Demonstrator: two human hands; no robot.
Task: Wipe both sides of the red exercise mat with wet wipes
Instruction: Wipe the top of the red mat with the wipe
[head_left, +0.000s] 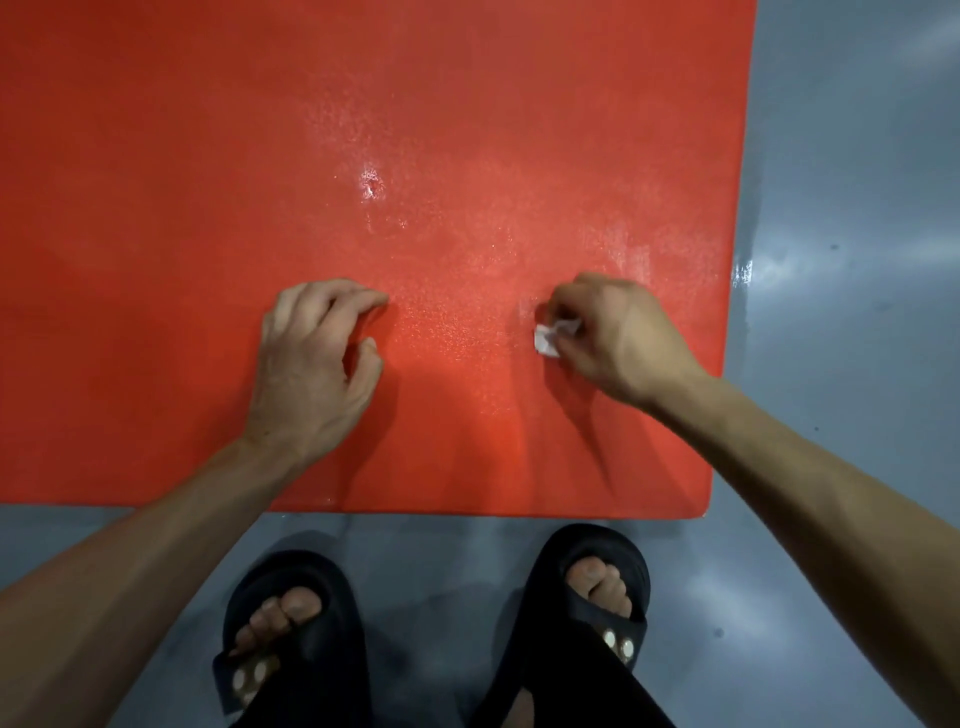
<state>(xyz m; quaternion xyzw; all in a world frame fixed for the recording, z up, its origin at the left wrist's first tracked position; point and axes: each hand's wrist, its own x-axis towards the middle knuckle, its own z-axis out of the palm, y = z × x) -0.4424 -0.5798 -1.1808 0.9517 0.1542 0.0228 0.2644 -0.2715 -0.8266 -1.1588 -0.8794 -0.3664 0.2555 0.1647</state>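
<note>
The red exercise mat (260, 156) lies flat on the floor and fills most of the view, with its near edge and right corner in sight. A wet sheen covers its centre and right part. My right hand (618, 338) pinches a small crumpled white wet wipe (550, 338) against the mat near the right edge. My left hand (317, 358) hovers over or rests on the mat to the left of it, its fingers loosely curled and holding nothing.
A glossy grey floor (841, 260) surrounds the mat on the right and near sides. My two feet in black sandals (587, 587) stand on it just below the mat's near edge.
</note>
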